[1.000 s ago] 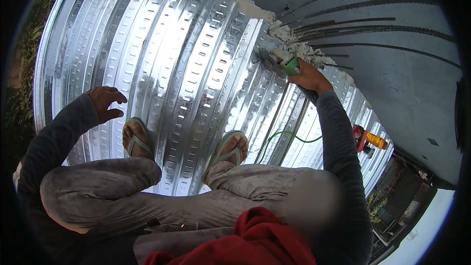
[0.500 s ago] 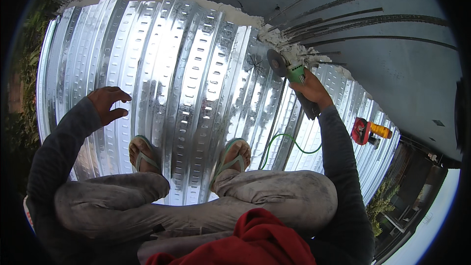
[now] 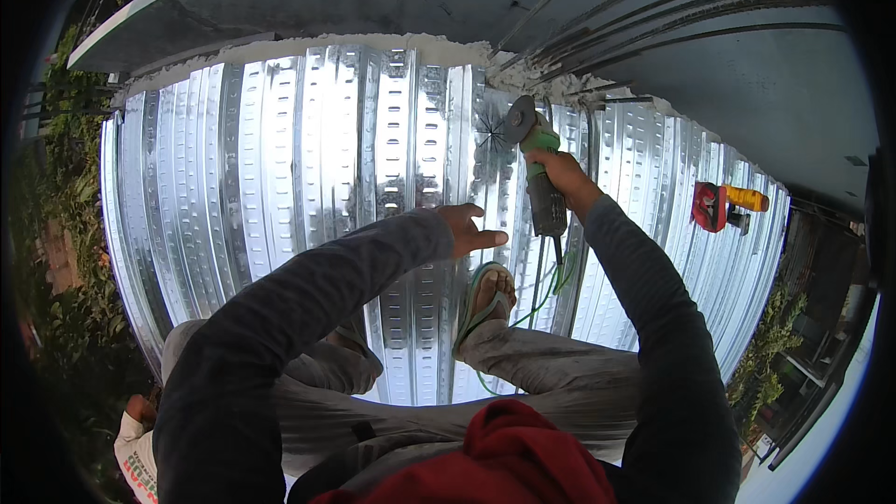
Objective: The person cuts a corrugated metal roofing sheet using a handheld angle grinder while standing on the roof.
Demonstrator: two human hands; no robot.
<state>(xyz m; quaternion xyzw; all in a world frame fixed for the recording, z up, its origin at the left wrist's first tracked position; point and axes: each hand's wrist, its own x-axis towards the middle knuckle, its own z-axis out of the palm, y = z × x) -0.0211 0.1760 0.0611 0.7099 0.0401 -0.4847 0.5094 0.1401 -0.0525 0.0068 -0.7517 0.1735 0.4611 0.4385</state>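
Note:
My right hand point(image 3: 567, 175) grips a green angle grinder point(image 3: 543, 189) around its body. Its grey cutting disc point(image 3: 521, 118) points away from me, close to the broken concrete edge and beside a dark starburst mark point(image 3: 492, 131) on the metal. From the grinder's rear end a green cord point(image 3: 558, 282) trails down past my right foot. My left hand point(image 3: 469, 230) is held over the ribbed metal decking point(image 3: 280, 145), fingers apart and holding nothing, left of the grinder's rear end.
Several steel rebars point(image 3: 672, 23) jut from the concrete wall point(image 3: 308, 9) on the far side. A red and yellow power tool point(image 3: 723, 207) lies on the decking at right. My sandalled foot point(image 3: 490, 297) is planted near the cord. Another person point(image 3: 138, 443) shows at lower left.
My left hand has swung right across the decking toward the grinder. The grinder, in my right hand, has moved slightly left and now stands more upright in the picture. My view has shifted too.

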